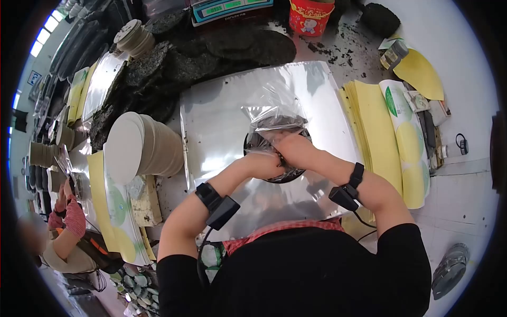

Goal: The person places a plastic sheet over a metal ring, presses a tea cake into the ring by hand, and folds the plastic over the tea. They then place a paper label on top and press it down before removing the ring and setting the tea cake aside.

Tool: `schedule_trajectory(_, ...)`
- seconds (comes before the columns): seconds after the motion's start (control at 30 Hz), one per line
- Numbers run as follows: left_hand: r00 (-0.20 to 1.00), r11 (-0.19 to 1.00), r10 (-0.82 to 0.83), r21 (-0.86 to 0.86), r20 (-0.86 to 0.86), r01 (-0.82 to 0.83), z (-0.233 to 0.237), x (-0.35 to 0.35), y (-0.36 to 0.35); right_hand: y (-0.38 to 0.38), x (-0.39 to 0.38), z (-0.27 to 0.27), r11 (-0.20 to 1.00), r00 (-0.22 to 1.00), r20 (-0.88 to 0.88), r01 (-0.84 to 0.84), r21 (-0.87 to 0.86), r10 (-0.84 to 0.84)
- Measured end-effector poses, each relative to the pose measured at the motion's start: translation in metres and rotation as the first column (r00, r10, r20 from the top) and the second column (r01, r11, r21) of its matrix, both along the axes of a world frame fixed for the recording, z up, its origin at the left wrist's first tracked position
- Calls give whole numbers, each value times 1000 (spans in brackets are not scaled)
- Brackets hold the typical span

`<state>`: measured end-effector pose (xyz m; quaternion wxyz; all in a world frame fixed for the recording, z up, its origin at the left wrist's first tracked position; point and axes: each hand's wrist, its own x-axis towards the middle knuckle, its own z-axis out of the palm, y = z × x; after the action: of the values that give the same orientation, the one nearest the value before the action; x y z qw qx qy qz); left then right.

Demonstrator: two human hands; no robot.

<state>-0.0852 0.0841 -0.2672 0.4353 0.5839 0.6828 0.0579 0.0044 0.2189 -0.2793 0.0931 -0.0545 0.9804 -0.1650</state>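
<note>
A round dark disc (296,174) lies on a shiny silver sheet (211,121) at the middle of the table. Clear plastic film (274,113) covers its upper part and bunches above it. My left hand (264,165) is at the disc's lower left, its fingers curled inward against the film. Close beside it, my right hand (297,150) bends down over the disc's centre, touching the film. The fingertips of both hands are hidden, so what exactly they pinch does not show.
Stacked pale round discs (158,145) stand left, dark seaweed-like sheets (222,53) behind. Yellow packaging sheets (377,132) lie right. A scale (232,8), red tub (310,17) and jar (395,53) stand farther back. A co-worker (66,238) is at far left.
</note>
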Motion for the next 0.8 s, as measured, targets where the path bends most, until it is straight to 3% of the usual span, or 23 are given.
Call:
schedule_trajectory(0.07, 993, 998, 56, 5, -104, -56, 4, 6, -4, -3, -2, -17, 998, 998, -4, 60, 30, -60)
schedule_trajectory(0.1, 984, 997, 81, 9, -158, -81, 6, 11, -8, -2, 0, -17, 1000, 989, -147, 1, 28, 3)
schedule_trajectory(0.17, 976, 926, 205, 337, -71, -170, 23, 15, -32, 1, 7, -17, 993, 900, -420, -105, 44, 114)
schedule_trajectory(0.2, 967, 846, 254, 488, -18, -213, 29, 12, -47, -1, 8, -20, 993, 893, -435, -90, 78, 116)
schedule_trajectory(0.23, 908, 712, 419, 631, -26, -310, 28, 9, -65, -4, 8, -23, 991, 883, -454, -76, 113, 120)
schedule_trajectory(0.3, 713, 343, 699, 850, 52, -399, 22, 6, -97, -10, 3, -23, 979, 905, -406, -49, 197, 127)
schedule_trajectory(0.37, 612, 220, 781, 863, 123, -454, 20, 18, -58, -18, -3, -13, 952, 954, -269, -46, 302, 131)
schedule_trajectory(0.4, 554, 148, 816, 867, 165, -477, 17, 27, -39, -19, -11, -2, 970, 996, 16, -86, 226, 85)
schedule_trajectory(0.5, 502, 245, 863, 826, 53, -507, -6, 32, -13, 0, -1, 16, 982, 982, 10, -186, -34, 186)
schedule_trajectory(0.53, 494, 212, 865, 828, 88, -519, -7, 32, -13, 7, 9, 41, 950, 979, -16, -200, -241, 202)
schedule_trajectory(0.57, 499, 173, 847, 794, 182, -582, -7, 31, -15, 14, 25, 52, 899, 916, -360, -301, -318, 179)
schedule_trajectory(0.6, 496, 191, 855, 798, 151, -572, -3, 31, -14, 24, 31, 64, 859, 888, -438, -112, -500, -139)
schedule_trajectory(0.63, 491, 210, 863, 800, 118, -562, 1, 32, -12, 28, 36, 60, 652, 687, -416, 112, -749, -596)
schedule_trajectory(0.7, 503, 138, 838, 808, 213, -572, 11, 29, -9, 47, 9, 10, 49, 453, 19, 138, -989, -891)
schedule_trajectory(0.77, 510, 78, 777, 746, 371, -661, 15, 31, -14, 9, 7, 17, 29, 596, 191, 339, -940, -780)
schedule_trajectory(0.8, 485, 39, 724, 673, 490, -738, 10, 35, -18, -1, 17, 31, 386, 669, -138, 237, -891, -730)
